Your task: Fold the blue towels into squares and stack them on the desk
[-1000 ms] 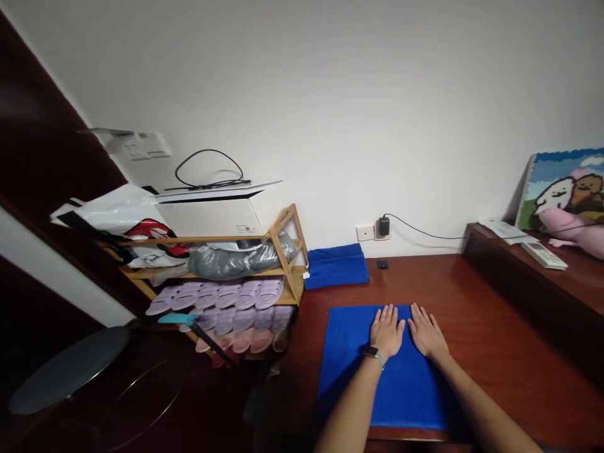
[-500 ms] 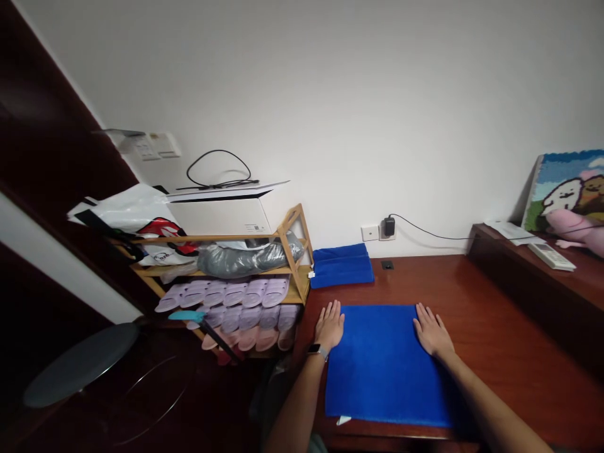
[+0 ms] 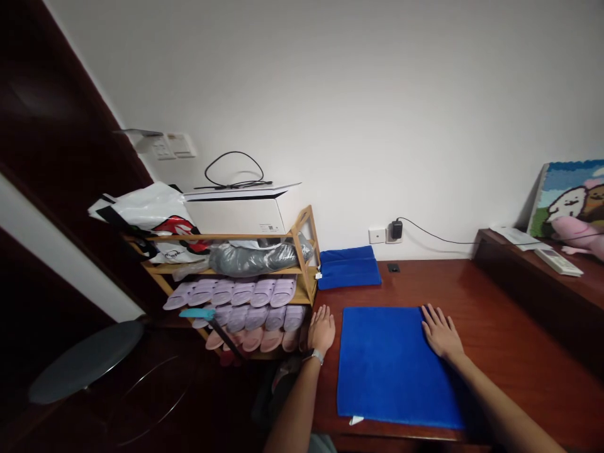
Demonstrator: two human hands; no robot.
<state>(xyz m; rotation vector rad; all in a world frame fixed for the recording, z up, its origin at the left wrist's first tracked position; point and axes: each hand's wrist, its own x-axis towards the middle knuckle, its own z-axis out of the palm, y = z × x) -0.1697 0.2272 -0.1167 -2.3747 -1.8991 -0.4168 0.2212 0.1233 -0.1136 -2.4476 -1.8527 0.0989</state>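
Observation:
A blue towel [image 3: 394, 368] lies spread flat on the brown wooden table [image 3: 509, 340], with a small white tag at its near left edge. My left hand [image 3: 322, 330], with a watch on the wrist, is just left of the towel, apart from its edge, fingers stretched out and holding nothing. On the towel's far right corner rests my right hand [image 3: 442, 333], flat with fingers spread. Behind it, by the wall, sits a folded blue towel [image 3: 349, 267] with a white tag.
A wooden rack [image 3: 309, 251] holding slippers [image 3: 264, 292], a white box [image 3: 236, 214] and bags stands left of the table. A remote control [image 3: 558, 261] and a pink plush toy [image 3: 578, 233] are on the raised ledge at right. A plugged-in black adapter [image 3: 396, 229] trails its cable rightward. A round stool is at lower left.
My left hand has come off the towel's left edge and moved outward to the left. My right hand stays at the right corner. The view has shifted slightly left.

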